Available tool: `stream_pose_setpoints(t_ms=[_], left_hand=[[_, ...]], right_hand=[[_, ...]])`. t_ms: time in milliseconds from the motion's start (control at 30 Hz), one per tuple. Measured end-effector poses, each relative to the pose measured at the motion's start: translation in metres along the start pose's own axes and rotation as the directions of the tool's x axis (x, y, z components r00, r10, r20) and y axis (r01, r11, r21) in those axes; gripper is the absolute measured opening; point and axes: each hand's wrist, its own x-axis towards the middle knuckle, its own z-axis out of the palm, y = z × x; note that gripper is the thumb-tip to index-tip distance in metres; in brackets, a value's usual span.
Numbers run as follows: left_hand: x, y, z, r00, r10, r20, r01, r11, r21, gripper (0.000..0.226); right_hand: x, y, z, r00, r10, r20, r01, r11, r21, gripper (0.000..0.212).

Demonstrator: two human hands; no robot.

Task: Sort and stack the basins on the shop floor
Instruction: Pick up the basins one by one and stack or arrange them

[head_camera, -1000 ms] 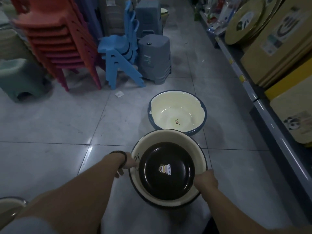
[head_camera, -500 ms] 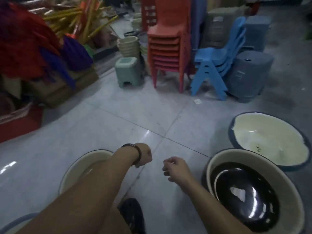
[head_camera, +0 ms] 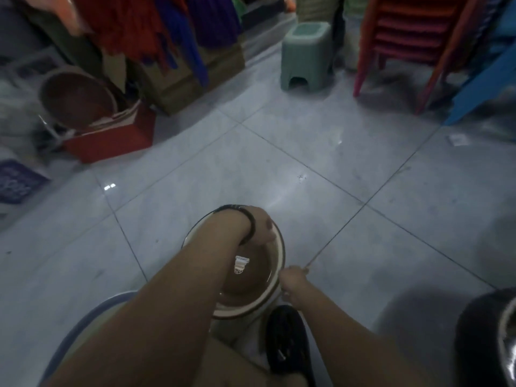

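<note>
A: Item, hands?
B: Left hand [head_camera: 262, 229] is curling closed over the far rim of the brown basin [head_camera: 251, 286]; right hand [head_camera: 291, 280] is closing on its near right rim. The basin is sitting low, near the person's black shoe [head_camera: 287, 342].

A: Change since half a second ago?
B: Both hands were hanging empty over the floor; now they are gripping the basin.

A: Surroundings?
B: Grey tiled floor [head_camera: 251, 169]; green stool [head_camera: 305, 55] and red stacked chairs [head_camera: 413, 34] are standing far; red box [head_camera: 111, 138] far left.
</note>
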Motion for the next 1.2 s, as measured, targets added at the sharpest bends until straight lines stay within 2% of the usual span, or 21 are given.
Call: stream_pose_setpoints(t_ms=[133, 233, 333, 433, 533, 633, 667, 733, 800, 867, 933, 967, 1067, 1133, 1200], left_hand=[[0.002, -0.005, -0.013, 1.0, -0.024, -0.012, 0.024, 0.999, -0.029, 0.048], [0.003, -0.005, -0.018, 0.999, -0.051, -0.017, 0.05, 0.998, -0.041, 0.051], [0.002, -0.006, -0.019, 0.989, -0.122, 0.081, 0.124, 0.992, -0.019, 0.058], [-0.001, -0.001, -0.016, 0.973, -0.164, 0.161, 0.166, 0.986, -0.003, 0.06], [-0.007, 0.008, -0.01, 0.983, -0.155, 0.095, 0.156, 0.988, -0.001, 0.055], [-0.014, 0.021, -0.005, 0.986, -0.16, 0.038, 0.161, 0.986, -0.039, 0.061], [-0.016, 0.026, -0.005, 0.986, -0.166, 0.01, 0.166, 0.984, -0.067, 0.063], [-0.02, 0.042, -0.006, 0.975, -0.197, -0.103, 0.184, 0.976, -0.12, 0.071], [-0.026, 0.067, -0.005, 0.94, -0.244, -0.239, 0.201, 0.961, -0.191, 0.089], [-0.03, 0.099, -0.004, 0.914, -0.243, -0.325, 0.144, 0.943, -0.3, 0.1], [-0.035, 0.134, -0.003, 0.922, -0.234, -0.309, 0.075, 0.89, -0.451, 0.104], [-0.038, 0.153, -0.003, 0.943, -0.213, -0.255, 0.041, 0.835, -0.548, 0.102], [-0.057, 0.215, -0.001, 0.994, -0.026, -0.104, -0.072, 0.561, -0.825, 0.068], [-0.071, 0.258, 0.007, 0.988, 0.103, -0.116, -0.147, 0.398, -0.905, 0.052], [-0.085, 0.301, 0.021, 0.962, 0.235, -0.137, -0.203, 0.289, -0.936, 0.052]], right_hand=[[0.018, -0.001, 0.018, 0.999, 0.027, 0.044, -0.033, 0.991, 0.13, 0.02], [0.015, -0.006, 0.02, 0.999, -0.042, 0.014, 0.039, 0.991, 0.13, 0.02], [0.004, -0.011, 0.006, 0.994, -0.102, -0.028, 0.104, 0.99, 0.091, 0.022], [-0.018, -0.014, -0.028, 0.988, -0.152, -0.019, 0.154, 0.979, 0.136, 0.02], [-0.052, -0.017, -0.07, 0.973, -0.229, -0.038, 0.232, 0.953, 0.194, 0.03], [-0.095, -0.02, -0.117, 0.95, -0.298, -0.094, 0.313, 0.915, 0.255, 0.048], [-0.109, -0.021, -0.133, 0.94, -0.319, -0.124, 0.341, 0.9, 0.269, 0.049], [-0.136, -0.018, -0.165, 0.914, -0.354, -0.198, 0.398, 0.874, 0.277, 0.035], [-0.163, -0.01, -0.199, 0.878, -0.373, -0.298, 0.456, 0.84, 0.293, 0.019], [-0.19, 0.003, -0.234, 0.837, -0.37, -0.403, 0.509, 0.798, 0.324, 0.014], [-0.219, 0.016, -0.267, 0.804, -0.355, -0.477, 0.551, 0.747, 0.373, 0.015], [-0.233, 0.023, -0.284, 0.785, -0.348, -0.512, 0.574, 0.719, 0.393, 0.017], [-0.272, 0.051, -0.327, 0.728, -0.285, -0.623, 0.639, 0.611, 0.467, 0.019], [-0.293, 0.075, -0.351, 0.707, -0.221, -0.672, 0.664, 0.536, 0.522, 0.019], [-0.309, 0.101, -0.37, 0.688, -0.164, -0.707, 0.687, 0.463, 0.56, 0.018]])
